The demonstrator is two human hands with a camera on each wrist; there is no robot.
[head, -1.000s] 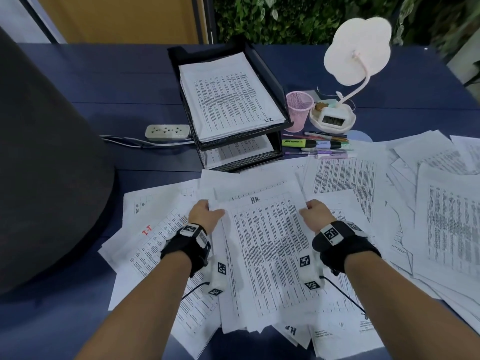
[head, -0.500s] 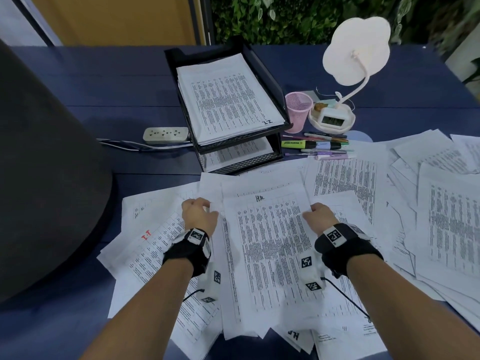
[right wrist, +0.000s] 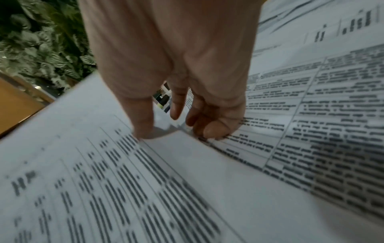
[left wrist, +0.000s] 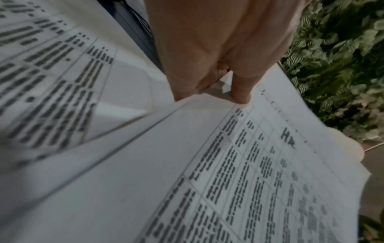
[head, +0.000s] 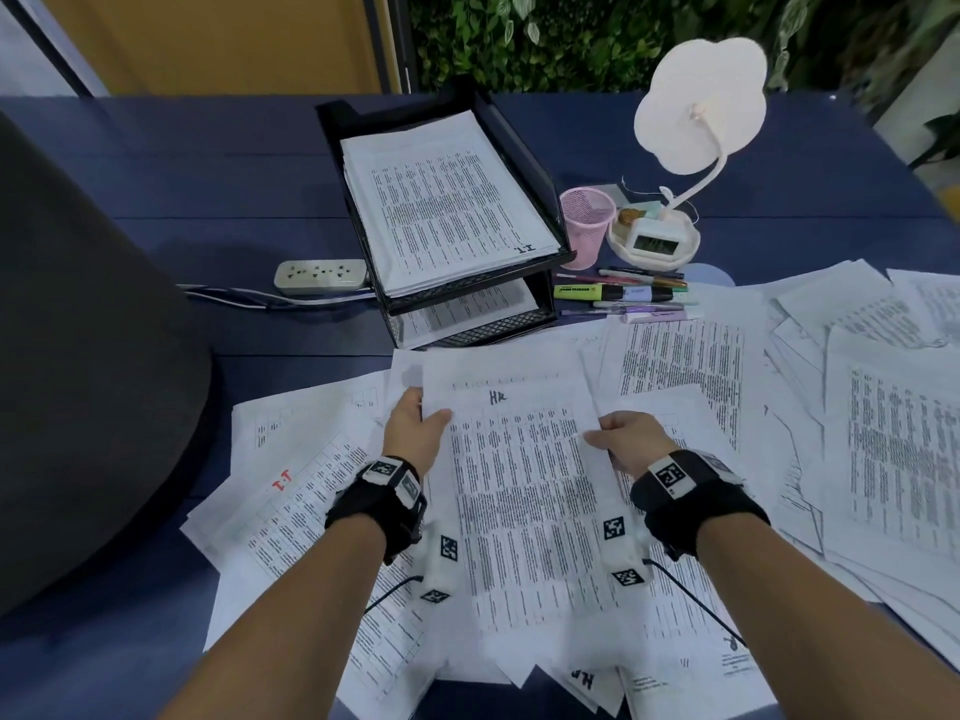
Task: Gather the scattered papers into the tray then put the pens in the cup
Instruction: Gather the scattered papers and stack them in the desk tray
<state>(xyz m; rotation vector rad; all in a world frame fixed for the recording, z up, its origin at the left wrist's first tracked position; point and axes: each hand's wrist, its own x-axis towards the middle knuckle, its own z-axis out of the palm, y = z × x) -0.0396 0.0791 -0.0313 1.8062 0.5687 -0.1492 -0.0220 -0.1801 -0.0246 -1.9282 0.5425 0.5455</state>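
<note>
A stack of printed papers marked "HR" (head: 519, 485) is held by its two side edges over the scattered papers (head: 883, 433) on the blue table. My left hand (head: 415, 426) pinches its left edge, thumb on top, as the left wrist view shows (left wrist: 239, 92). My right hand (head: 621, 439) pinches the right edge, thumb (right wrist: 143, 125) on the sheet and fingers under it. The black two-tier tray (head: 530, 163) stands behind, papers in both tiers. A pink mesh cup (head: 586, 226) sits right of it. Pens and highlighters (head: 623, 298) lie in front of the cup.
A white cloud-shaped lamp (head: 701, 96) with a small clock (head: 653, 244) in its base stands behind the pens. A power strip (head: 322, 275) with cables lies left of the tray. A large dark rounded object (head: 78, 356) fills the left side.
Both hands squared the HR stack, closed in on its side edges and raised it slightly off the pile, shifting it a little forward.
</note>
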